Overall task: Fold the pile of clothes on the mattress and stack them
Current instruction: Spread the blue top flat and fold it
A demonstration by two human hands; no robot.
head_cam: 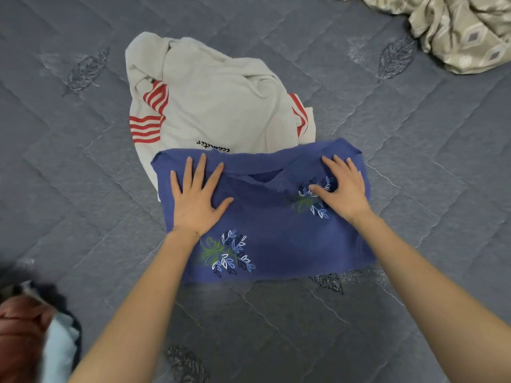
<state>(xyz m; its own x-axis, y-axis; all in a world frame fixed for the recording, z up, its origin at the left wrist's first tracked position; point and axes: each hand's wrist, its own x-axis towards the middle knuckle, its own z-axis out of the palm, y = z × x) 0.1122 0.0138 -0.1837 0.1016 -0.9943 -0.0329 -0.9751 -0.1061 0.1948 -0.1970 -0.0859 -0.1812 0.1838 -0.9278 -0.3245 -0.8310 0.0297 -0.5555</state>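
Both my left hand (197, 199) and right hand (341, 190) press flat, fingers released, on the blue garment (276, 230): soft, light, limp; best pinched at corners.

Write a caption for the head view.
Left hand and right hand press a blue garment flat on the grey mattress, overlapping a white shirt.

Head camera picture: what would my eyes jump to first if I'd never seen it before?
Most likely the blue cloth with leaf prints in the middle of the grey mattress, with the left hand and the right hand pressed flat on its far half. Just behind it, partly covered by its far edge, lies a crumpled white garment with red stripes. A beige patterned cloth sits bunched at the far right.
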